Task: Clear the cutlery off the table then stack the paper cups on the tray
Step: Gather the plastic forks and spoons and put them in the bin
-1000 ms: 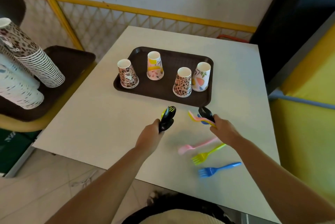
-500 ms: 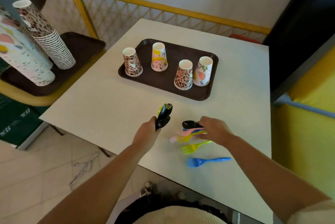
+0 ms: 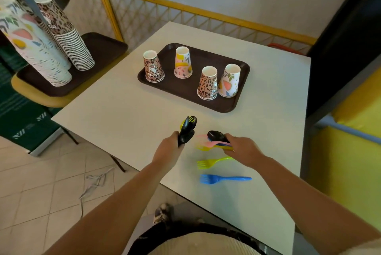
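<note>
- One white table [image 3: 115,110] carries a brown tray [image 3: 185,98] at its far side.
- Four paper cups [image 3: 207,83] stand upside down on the tray, unstacked.
- Left hand [image 3: 168,150] is closed around black spoons [image 3: 186,131] with a yellow piece among them, above the table.
- Right hand [image 3: 243,150] grips a bundle [image 3: 216,141] of black, pink, blue and yellow cutlery.
- Two forks, green [image 3: 212,163] and blue [image 3: 223,179], lie loose near the front edge.
</note>
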Demonstrator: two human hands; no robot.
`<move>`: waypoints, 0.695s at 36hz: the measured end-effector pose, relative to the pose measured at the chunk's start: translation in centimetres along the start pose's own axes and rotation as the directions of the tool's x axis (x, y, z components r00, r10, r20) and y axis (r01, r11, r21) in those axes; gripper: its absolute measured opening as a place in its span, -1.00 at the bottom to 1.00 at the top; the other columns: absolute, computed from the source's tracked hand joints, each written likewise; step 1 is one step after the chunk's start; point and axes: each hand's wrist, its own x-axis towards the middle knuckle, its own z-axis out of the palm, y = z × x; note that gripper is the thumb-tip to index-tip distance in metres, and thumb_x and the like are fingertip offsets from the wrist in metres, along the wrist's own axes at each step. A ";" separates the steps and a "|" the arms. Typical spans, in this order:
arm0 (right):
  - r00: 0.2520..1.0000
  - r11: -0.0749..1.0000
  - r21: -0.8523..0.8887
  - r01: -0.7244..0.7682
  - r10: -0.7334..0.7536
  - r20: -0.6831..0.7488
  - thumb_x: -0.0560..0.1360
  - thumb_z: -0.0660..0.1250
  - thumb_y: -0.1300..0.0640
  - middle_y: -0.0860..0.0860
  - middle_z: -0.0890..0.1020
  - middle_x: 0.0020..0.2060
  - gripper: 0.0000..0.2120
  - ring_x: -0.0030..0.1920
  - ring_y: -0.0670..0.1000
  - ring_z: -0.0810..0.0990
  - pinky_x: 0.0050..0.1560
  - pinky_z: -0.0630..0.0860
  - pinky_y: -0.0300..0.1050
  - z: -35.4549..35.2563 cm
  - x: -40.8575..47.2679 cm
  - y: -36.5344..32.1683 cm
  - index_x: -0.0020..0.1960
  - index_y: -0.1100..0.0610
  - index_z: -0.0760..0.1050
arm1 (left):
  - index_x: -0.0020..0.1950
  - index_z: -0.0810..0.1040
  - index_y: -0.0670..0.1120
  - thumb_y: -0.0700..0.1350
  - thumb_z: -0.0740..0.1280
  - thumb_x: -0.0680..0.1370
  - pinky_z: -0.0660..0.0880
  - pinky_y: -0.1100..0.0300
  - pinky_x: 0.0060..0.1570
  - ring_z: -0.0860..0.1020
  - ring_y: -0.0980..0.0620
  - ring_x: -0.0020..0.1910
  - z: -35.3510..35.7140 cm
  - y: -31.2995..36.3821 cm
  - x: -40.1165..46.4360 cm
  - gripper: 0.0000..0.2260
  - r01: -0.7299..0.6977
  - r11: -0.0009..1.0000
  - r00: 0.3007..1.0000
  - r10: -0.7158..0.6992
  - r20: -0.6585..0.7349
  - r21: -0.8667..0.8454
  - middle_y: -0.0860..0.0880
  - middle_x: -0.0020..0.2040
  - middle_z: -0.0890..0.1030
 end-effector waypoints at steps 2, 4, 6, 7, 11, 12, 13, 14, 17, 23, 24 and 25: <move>0.997 0.997 0.071 -0.040 0.044 -0.056 0.49 0.31 -0.08 0.12 0.64 -0.08 -0.62 -0.03 0.17 0.59 -0.15 0.38 -0.09 0.2 -0.1 0.3 0.19 0.13 0.42 | 0.07 0.43 -0.22 -0.12 0.20 0.60 0.28 0.12 -0.31 0.44 -0.14 -0.29 0.1 0.2 -0.1 -0.83 -0.004 1.000 1.000 0.004 -0.005 -0.009 -0.17 -0.22 0.51; 0.989 0.992 0.076 -0.098 0.106 -0.106 0.46 0.32 -0.15 0.09 0.65 -0.10 -0.61 -0.03 0.14 0.60 -0.18 0.37 -0.11 0.1 -0.1 0.5 0.12 0.11 0.47 | 0.07 0.43 -0.22 -0.11 0.20 0.60 0.28 0.12 -0.30 0.44 -0.14 -0.29 0.1 0.4 -0.1 -0.82 -0.003 1.000 1.000 0.003 -0.008 -0.015 -0.17 -0.22 0.52; 0.986 0.995 0.016 -0.101 0.103 -0.130 0.48 0.28 -0.18 0.10 0.64 -0.13 -0.62 -0.06 0.15 0.60 -0.22 0.33 -0.13 0.0 -0.1 0.7 0.05 0.13 0.47 | 0.06 0.42 -0.23 -0.11 0.20 0.60 0.28 0.12 -0.31 0.43 -0.14 -0.29 0.1 0.5 -0.1 -0.82 0.002 1.000 1.000 -0.002 -0.011 -0.014 -0.17 -0.22 0.51; 0.989 0.996 -0.019 -0.092 0.089 -0.122 0.49 0.26 -0.17 0.11 0.64 -0.13 -0.63 -0.05 0.16 0.59 -0.22 0.34 -0.12 -0.1 0.0 0.7 0.03 0.14 0.46 | 0.05 0.42 -0.23 -0.11 0.20 0.61 0.27 0.12 -0.31 0.43 -0.13 -0.30 0.1 0.5 -0.1 -0.82 0.003 1.000 1.000 -0.003 -0.013 -0.013 -0.16 -0.23 0.50; 0.998 0.974 -0.219 -0.055 0.048 -0.035 0.56 0.14 -0.13 0.08 0.52 0.08 -0.61 0.19 0.11 0.41 0.11 0.36 -0.09 -0.1 0.0 0.8 0.14 0.17 0.45 | 0.05 0.42 -0.23 -0.12 0.19 0.61 0.25 0.13 -0.33 0.41 -0.12 -0.30 0.1 0.9 0.0 -0.83 -0.002 1.000 1.000 0.002 -0.022 -0.009 -0.14 -0.24 0.48; 0.999 0.966 -0.257 -0.031 0.026 -0.023 0.57 0.11 -0.14 0.08 0.49 0.11 -0.58 0.20 0.11 0.38 0.16 0.32 -0.12 0.1 0.0 0.8 0.16 0.18 0.45 | 0.05 0.42 -0.23 -0.12 0.19 0.61 0.24 0.12 -0.34 0.41 -0.12 -0.30 0.1 0.9 0.0 -0.83 -0.002 1.000 1.000 0.001 -0.022 -0.012 -0.14 -0.24 0.48; 1.000 0.965 -0.263 -0.017 0.013 -0.017 0.57 0.10 -0.13 0.08 0.47 0.12 -0.58 0.21 0.11 0.37 0.17 0.31 -0.12 0.1 0.0 0.9 0.17 0.18 0.45 | 0.06 0.42 -0.23 -0.13 0.19 0.60 0.25 0.12 -0.33 0.41 -0.12 -0.30 0.1 1.0 0.1 -0.83 -0.001 1.000 1.000 0.001 -0.020 -0.014 -0.14 -0.24 0.48; 1.000 0.970 -0.241 -0.008 0.005 -0.010 0.57 0.13 -0.11 0.08 0.47 0.13 -0.60 0.20 0.11 0.38 0.16 0.33 -0.11 0.2 0.0 1.0 0.18 0.18 0.44 | 0.07 0.42 -0.23 -0.13 0.19 0.60 0.27 0.13 -0.32 0.41 -0.12 -0.30 0.1 1.0 0.1 -0.84 0.000 1.000 1.000 0.000 -0.018 -0.016 -0.14 -0.24 0.49; 0.999 1.000 0.013 -0.007 0.006 0.036 0.57 0.19 -0.01 0.10 0.54 0.09 -0.71 0.10 0.15 0.51 0.02 0.38 -0.06 0.0 -0.5 0.7 0.17 0.16 0.41 | 0.08 0.42 -0.22 -0.13 0.19 0.60 0.27 0.13 -0.32 0.42 -0.11 -0.32 0.0 1.2 0.3 -0.83 -0.002 1.000 1.000 0.002 -0.020 -0.016 -0.13 -0.24 0.49; 0.993 0.995 0.049 0.084 -0.088 0.077 0.54 0.23 -0.07 0.03 0.57 0.04 -0.71 0.04 0.06 0.54 -0.11 0.33 -0.16 0.2 -1.1 0.5 0.17 0.08 0.43 | 0.09 0.43 -0.22 -0.13 0.19 0.60 0.23 0.12 -0.38 0.40 -0.08 -0.36 -0.1 1.4 0.8 -0.83 -0.018 1.000 1.000 0.017 -0.020 -0.020 -0.11 -0.27 0.48; 0.990 0.994 0.029 0.107 -0.110 0.094 0.52 0.26 -0.08 0.01 0.55 0.06 -0.67 0.06 0.04 0.53 -0.08 0.35 -0.16 0.3 -1.1 0.7 0.20 0.06 0.42 | 0.09 0.43 -0.22 -0.14 0.19 0.60 0.23 0.13 -0.37 0.40 -0.09 -0.35 -0.1 1.4 0.8 -0.83 -0.022 1.000 1.000 0.021 -0.019 -0.020 -0.12 -0.27 0.48; 0.985 0.991 0.004 0.133 -0.132 0.112 0.50 0.29 -0.09 0.00 0.53 0.07 -0.63 0.07 0.03 0.53 -0.06 0.36 -0.16 0.5 -1.1 0.9 0.23 0.05 0.41 | 0.09 0.43 -0.23 -0.14 0.19 0.60 0.24 0.13 -0.36 0.41 -0.10 -0.34 -0.1 1.5 0.9 -0.83 -0.026 0.999 1.000 0.025 -0.018 -0.020 -0.13 -0.26 0.49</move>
